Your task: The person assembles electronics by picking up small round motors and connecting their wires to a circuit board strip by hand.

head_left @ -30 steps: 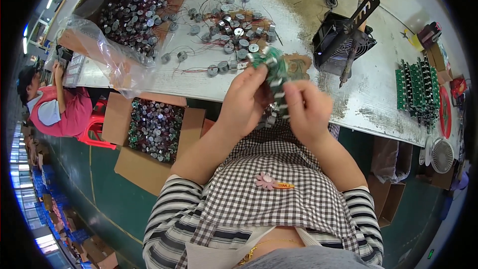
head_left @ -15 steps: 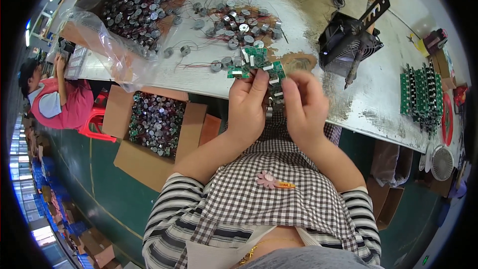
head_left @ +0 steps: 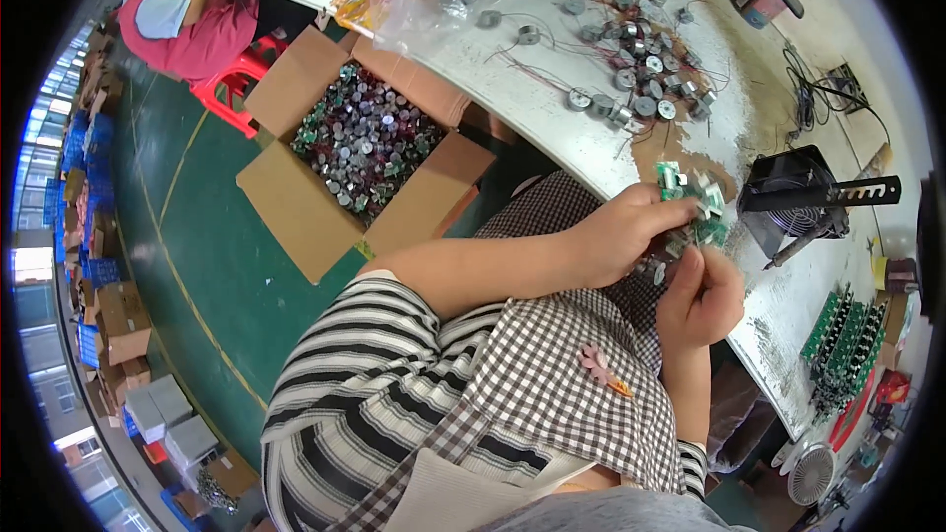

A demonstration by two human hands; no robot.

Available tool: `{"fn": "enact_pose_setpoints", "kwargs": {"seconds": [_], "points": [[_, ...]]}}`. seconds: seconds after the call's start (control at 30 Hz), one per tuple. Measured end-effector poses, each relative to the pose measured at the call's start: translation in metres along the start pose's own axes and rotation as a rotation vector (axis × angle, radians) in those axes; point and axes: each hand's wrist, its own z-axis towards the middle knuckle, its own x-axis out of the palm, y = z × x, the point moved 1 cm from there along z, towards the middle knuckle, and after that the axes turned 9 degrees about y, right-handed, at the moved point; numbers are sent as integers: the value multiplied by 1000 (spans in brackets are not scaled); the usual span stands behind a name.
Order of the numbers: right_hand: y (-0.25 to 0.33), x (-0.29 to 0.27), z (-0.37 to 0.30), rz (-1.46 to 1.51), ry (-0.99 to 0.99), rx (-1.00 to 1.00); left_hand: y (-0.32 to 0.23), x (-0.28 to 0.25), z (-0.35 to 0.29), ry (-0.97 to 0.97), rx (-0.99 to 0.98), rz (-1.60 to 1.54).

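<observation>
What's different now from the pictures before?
The view swung left and tilted, so the scuffed white worktable and open brown cardboard box of small round silver parts appear farther right. Both hands also appear farther right: the left hand still holds small green circuit boards, the right hand still close by them. Nothing was visibly dropped.
</observation>
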Motion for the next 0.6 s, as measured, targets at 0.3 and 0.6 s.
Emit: {"fn": "enact_pose_setpoints", "kwargs": {"seconds": [0.3,0.6], "points": [[-4,0,0,-105,106,-9,-19,-39,-49,264,20,1076],[-16,-5,-8,-102,215,-240,-112,-184,-140,-525,-179,2066]]}}
